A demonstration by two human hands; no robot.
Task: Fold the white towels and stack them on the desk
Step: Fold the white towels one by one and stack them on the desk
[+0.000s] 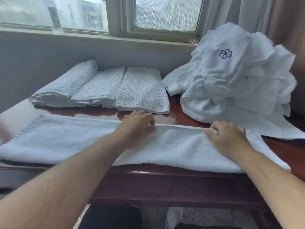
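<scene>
A long white terry towel lies folded lengthwise across the front of the dark wooden desk. My left hand rests on its far folded edge near the middle, fingers curled over the edge. At the same edge further right, my right hand pinches the fold. Three folded white waffle towels lie side by side at the back of the desk. A loose heap of white towels, one with a purple flower emblem, is piled at the back right.
A wall and a window sill run behind the desk. A curtain hangs at the far right. The desk's front edge is just below the towel, with floor and my dark-clothed legs beneath.
</scene>
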